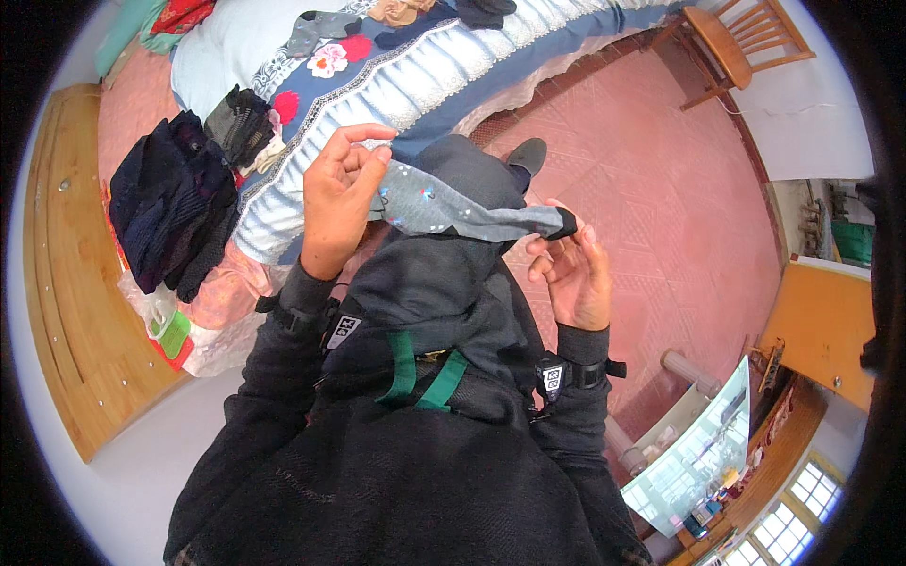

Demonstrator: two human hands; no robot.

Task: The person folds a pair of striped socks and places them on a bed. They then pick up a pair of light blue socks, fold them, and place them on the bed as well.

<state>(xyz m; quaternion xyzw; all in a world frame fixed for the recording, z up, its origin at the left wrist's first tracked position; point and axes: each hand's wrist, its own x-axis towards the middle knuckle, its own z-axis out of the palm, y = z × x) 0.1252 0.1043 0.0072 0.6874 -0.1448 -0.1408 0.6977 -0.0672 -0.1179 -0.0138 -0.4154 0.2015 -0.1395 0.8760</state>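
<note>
A grey sock (453,209) with small printed figures and a black toe is stretched across above my lap. My left hand (343,194) holds its wider end; the thumb and forefinger are raised, and the curled fingers partly hide the fabric there. At the black toe, my right hand (577,272) has its fingertips on the tip, with the palm turned up. The sock slopes slightly down towards the right hand. Beyond it, on the bed, lies another grey patterned sock (315,32) with a dark end.
Dark folded clothes (173,201) and a bundle of dark socks (241,127) lie on the bed (425,88), left. More dark socks (485,10) rest at the far side. A wooden chair (722,53) stands far right, a glass-topped table (697,453) lower right.
</note>
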